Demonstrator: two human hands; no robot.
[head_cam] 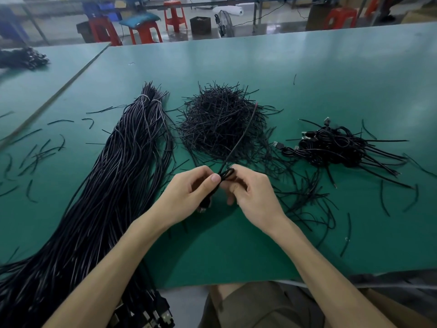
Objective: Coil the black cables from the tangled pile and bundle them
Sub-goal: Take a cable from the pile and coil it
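— Over the near table (236,256) edge, what's held?
— One thin black cable (227,173): left hand (189,192) pinches its coil, right hand (256,194) curls round the loop.
— Handling?
— Light and springy, I'd guess; pinch the crossing or it unwinds.

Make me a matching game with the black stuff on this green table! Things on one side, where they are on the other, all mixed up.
Things
1. long cable bundle
2. heap of short black pieces
3. pile of coiled cables
4. looped cable

Places
A. pinched between the left hand and right hand
B. right side of the table
C. left side of the table
D. middle of the table, beyond the hands

Pairs: 1-C, 2-D, 3-B, 4-A
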